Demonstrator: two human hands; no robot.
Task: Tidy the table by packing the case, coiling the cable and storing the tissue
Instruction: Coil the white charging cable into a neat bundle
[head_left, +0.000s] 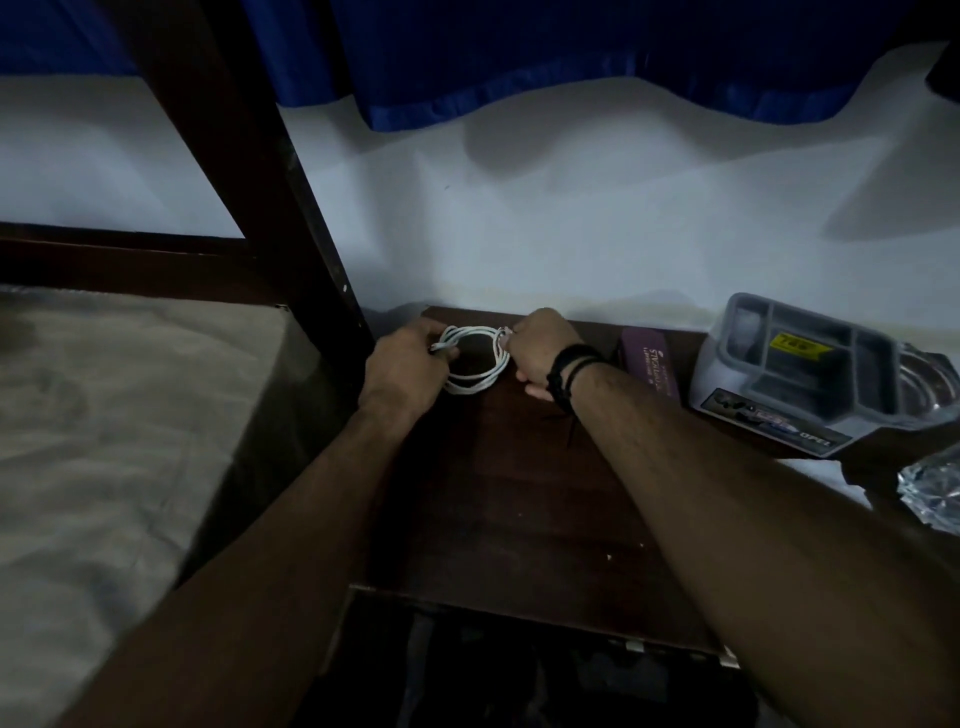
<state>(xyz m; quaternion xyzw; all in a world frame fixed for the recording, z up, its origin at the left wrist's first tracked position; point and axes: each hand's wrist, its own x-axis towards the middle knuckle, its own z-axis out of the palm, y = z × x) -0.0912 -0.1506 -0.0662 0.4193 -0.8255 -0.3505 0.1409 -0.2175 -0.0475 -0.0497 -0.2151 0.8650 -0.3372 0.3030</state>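
A white cable (480, 382) lies wound into a round coil at the far end of the dark wooden table (519, 493). My left hand (408, 364) grips the coil's left side. My right hand (540, 348), with dark bands on its wrist, holds the coil's right side, where the cable end sits. A purple oblong case (652, 364) lies closed to the right of my right wrist. No tissue can be made out in this dim view.
A grey plastic organiser with compartments (810, 364) stands at the far right, with crinkled clear wrap (935, 493) near it. A dark bedpost (280, 197) and a mattress (104, 441) border the table's left side. A white wall rises directly behind the table.
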